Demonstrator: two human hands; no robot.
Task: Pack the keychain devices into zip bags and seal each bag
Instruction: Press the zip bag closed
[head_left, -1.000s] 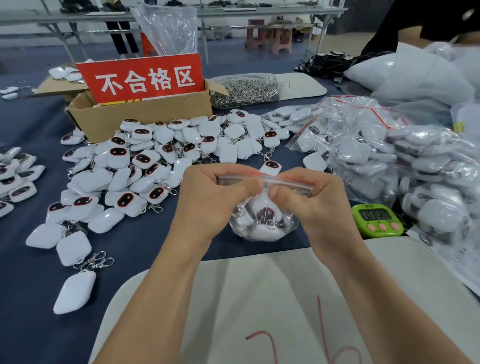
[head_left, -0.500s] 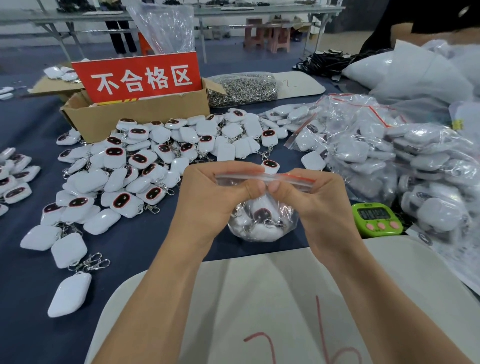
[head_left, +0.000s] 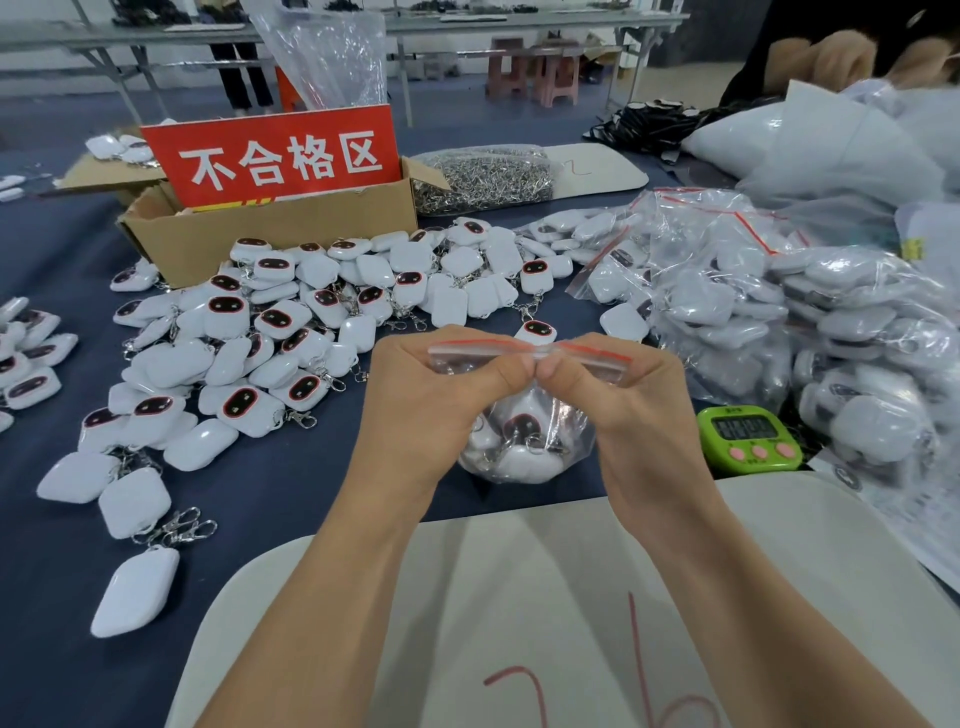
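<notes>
Sealing in progress. Both hands hold one zip bag (head_left: 524, 452) up over the near part of the tabletop (head_left: 311, 499), just beyond the white board (head_left: 519, 597) with red marks. Left hand (head_left: 436, 410) and right hand (head_left: 628, 410) each pinch the red-edged zip strip (head_left: 483, 349), thumbs on the near side and the other fingers behind. The thumb tips meet at the middle of the strip. Judgement: pressure is applied at the centre so the closure can be run outward to both ends. Whether the ends are already shut cannot be told.

Keychain devices (head_left: 519, 431) sit bunched in the bottom of the bag, below the strip. Held this way, their weight likely keeps them and their clasps out of the seal line.

Loose devices (head_left: 291, 332) lie heaped to the left as unpacked stock. Filled bags (head_left: 753, 312) are piled to the right, apart from that heap, which keeps packed and unpacked goods from mixing. A cardboard box (head_left: 270, 239) with a red sign (head_left: 280, 156) stands behind the loose heap. A green timer (head_left: 748, 439) sits near the right wrist, its face towards the worker. Many devices lie loose, so the job looks far from complete.
</notes>
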